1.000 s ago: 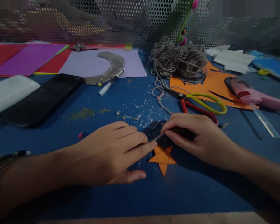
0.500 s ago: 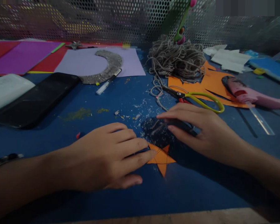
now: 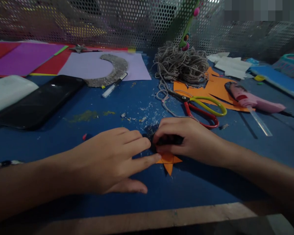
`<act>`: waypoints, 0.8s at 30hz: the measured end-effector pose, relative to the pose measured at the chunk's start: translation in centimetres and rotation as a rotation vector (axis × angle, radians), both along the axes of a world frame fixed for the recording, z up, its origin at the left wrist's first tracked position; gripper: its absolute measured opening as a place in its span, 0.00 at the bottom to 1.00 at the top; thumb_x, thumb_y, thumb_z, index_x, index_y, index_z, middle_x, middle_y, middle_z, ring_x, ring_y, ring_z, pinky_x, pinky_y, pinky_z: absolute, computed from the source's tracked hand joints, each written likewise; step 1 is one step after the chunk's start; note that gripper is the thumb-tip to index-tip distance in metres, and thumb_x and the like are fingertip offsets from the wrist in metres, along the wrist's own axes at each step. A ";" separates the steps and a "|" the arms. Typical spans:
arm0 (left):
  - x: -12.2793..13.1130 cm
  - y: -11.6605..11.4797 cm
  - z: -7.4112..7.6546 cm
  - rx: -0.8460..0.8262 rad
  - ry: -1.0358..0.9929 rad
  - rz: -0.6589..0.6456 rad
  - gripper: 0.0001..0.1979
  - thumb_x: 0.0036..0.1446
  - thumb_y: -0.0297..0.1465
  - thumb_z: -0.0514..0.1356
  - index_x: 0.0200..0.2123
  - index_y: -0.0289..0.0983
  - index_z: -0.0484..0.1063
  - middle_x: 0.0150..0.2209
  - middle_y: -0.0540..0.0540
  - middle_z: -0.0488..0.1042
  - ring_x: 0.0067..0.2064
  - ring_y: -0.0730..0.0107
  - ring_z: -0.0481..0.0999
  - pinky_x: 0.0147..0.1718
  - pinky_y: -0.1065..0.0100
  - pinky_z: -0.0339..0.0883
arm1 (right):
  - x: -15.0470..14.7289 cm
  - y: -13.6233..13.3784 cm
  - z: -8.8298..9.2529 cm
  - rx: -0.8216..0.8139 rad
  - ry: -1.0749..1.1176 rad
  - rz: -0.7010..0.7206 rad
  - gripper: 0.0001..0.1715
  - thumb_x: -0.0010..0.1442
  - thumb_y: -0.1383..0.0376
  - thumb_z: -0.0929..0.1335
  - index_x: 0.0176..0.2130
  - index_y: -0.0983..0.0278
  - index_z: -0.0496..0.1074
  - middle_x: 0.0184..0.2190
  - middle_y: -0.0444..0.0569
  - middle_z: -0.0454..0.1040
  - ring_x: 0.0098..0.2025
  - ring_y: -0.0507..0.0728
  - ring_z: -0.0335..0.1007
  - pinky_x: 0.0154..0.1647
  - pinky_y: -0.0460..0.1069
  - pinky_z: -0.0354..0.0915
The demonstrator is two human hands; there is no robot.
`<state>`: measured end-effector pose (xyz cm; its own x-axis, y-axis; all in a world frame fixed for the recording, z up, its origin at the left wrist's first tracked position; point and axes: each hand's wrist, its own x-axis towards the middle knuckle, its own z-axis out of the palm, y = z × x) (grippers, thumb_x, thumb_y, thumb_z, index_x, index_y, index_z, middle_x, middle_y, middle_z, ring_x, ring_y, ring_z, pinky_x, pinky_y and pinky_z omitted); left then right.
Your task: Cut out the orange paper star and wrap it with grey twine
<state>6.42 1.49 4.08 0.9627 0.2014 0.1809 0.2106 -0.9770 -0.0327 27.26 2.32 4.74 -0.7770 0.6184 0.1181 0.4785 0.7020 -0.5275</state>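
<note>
A small orange paper star lies on the blue table cover. My left hand rests flat beside it, fingers stretched out, the fingertips pressing on the star's left point. My right hand is curled over the star's top edge, fingers closed round a thin dark tool that I cannot name. A dark smudged patch with pale shavings lies just behind the star.
Red-and-yellow scissors, a pink glue gun, orange paper scraps and a tangle of grey string lie behind on the right. A black phone, a pen, a silver crescent and coloured sheets are on the left. Mesh wall behind.
My right hand drew back toward me and closed over the star's top edge. The left hand stayed pressed on the star. The view shifted slightly.
</note>
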 end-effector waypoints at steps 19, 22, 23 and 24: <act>0.0 -0.1 0.1 -0.091 0.059 0.027 0.20 0.58 0.42 0.49 0.48 0.37 0.67 0.37 0.42 0.70 0.37 0.61 0.68 0.35 0.63 0.64 | 0.1 0.4 0.2 -0.018 -0.030 0.085 0.03 0.54 0.72 0.65 0.31 0.67 0.69 0.29 0.44 0.68 0.31 0.47 0.64 0.33 0.41 0.59; 0.1 -0.1 0.3 -0.093 0.055 0.026 0.20 0.58 0.41 0.50 0.47 0.36 0.68 0.37 0.41 0.70 0.37 0.59 0.68 0.33 0.62 0.64 | 0.1 0.7 0.5 -0.018 -0.066 0.083 0.03 0.54 0.73 0.65 0.29 0.67 0.67 0.27 0.43 0.67 0.30 0.47 0.63 0.31 0.40 0.57; 0.1 -0.1 0.3 -0.092 0.051 0.026 0.20 0.58 0.41 0.50 0.46 0.36 0.68 0.37 0.41 0.70 0.37 0.59 0.68 0.33 0.62 0.64 | 0.0 0.6 0.5 -0.005 -0.082 0.088 0.04 0.54 0.74 0.64 0.29 0.67 0.67 0.27 0.43 0.67 0.30 0.47 0.62 0.31 0.41 0.57; 0.1 -0.1 0.3 -0.093 0.048 0.028 0.19 0.57 0.42 0.50 0.45 0.36 0.69 0.37 0.41 0.70 0.37 0.59 0.68 0.32 0.62 0.64 | 0.0 0.6 0.5 0.010 -0.098 0.096 0.05 0.55 0.74 0.64 0.29 0.67 0.67 0.27 0.43 0.66 0.30 0.47 0.62 0.31 0.41 0.57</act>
